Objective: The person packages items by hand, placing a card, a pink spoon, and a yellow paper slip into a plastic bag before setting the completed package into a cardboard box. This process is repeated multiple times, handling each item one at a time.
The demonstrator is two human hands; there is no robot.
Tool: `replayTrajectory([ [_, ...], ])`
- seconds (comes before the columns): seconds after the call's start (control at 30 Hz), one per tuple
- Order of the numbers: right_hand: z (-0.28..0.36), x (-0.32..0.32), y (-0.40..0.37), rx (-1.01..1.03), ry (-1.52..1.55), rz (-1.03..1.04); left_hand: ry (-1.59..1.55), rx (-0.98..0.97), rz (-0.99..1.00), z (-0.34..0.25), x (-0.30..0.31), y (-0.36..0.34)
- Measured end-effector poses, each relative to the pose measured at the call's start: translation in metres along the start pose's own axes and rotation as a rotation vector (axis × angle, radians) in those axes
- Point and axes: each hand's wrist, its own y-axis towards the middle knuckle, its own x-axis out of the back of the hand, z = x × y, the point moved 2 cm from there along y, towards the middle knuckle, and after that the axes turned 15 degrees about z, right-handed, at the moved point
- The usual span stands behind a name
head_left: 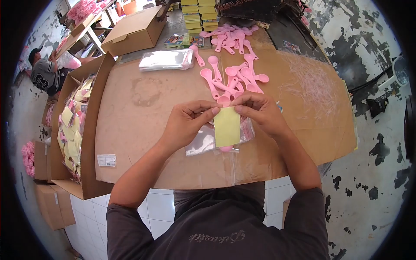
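My left hand and my right hand pinch the two upper corners of a pale yellow card. Below the card lies a clear plastic bag, with a bit of pink showing at the card's lower edge. Just beyond my fingertips, a loose group of pink measuring spoons is spread on the cardboard. A larger heap of the same spoons sits farther back. To the left of them rests a stack of clear plastic bags.
Cardboard covers the tabletop. An open carton at the left holds many packed bags. A closed box and yellow card stacks stand at the back. Clear plastic scraps lie right. Another person sits far left.
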Motion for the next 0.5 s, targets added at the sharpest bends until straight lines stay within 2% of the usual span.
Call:
replayTrajectory([
  [0.3, 0.004, 0.002, -0.001, 0.169, 0.011, 0.037, -0.028, -0.114, 0.011, 0.003, 0.001, 0.001],
  [0.4, 0.011, 0.007, -0.003, 0.142, -0.14, 0.029, -0.012, -0.125, 0.024, 0.002, 0.002, 0.001],
  [0.5, 0.011, 0.012, -0.005, 0.139, -0.058, 0.104, -0.084, -0.109, 0.041, -0.003, 0.003, -0.001],
])
